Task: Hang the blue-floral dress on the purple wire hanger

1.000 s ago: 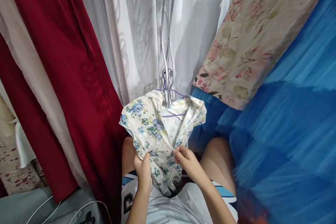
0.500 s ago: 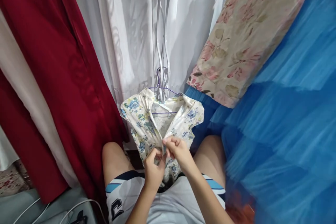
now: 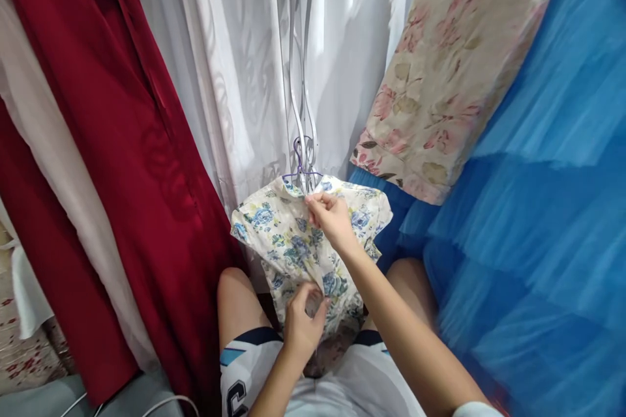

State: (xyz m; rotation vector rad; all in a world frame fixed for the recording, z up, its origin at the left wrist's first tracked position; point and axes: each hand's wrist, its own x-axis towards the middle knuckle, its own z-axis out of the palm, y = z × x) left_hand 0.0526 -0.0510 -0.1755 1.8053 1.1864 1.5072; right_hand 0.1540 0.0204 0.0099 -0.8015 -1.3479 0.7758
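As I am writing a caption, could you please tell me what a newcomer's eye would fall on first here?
Probably the deep red cloth at left and the tiered blue fabric at right. Between them, near the centre, the right hand is high on a blue-flowered top, the left hand lower down.

The right hand is now up at the neck of the blouse, thumb and forefinger pinching the cloth there; half a second ago it was at mid-front, right beside the left hand. The left is now lower on the front, well apart from the right. The deep V neckline is drawn closed, hiding the bottom bar of the hanger and most of its sloping arms.
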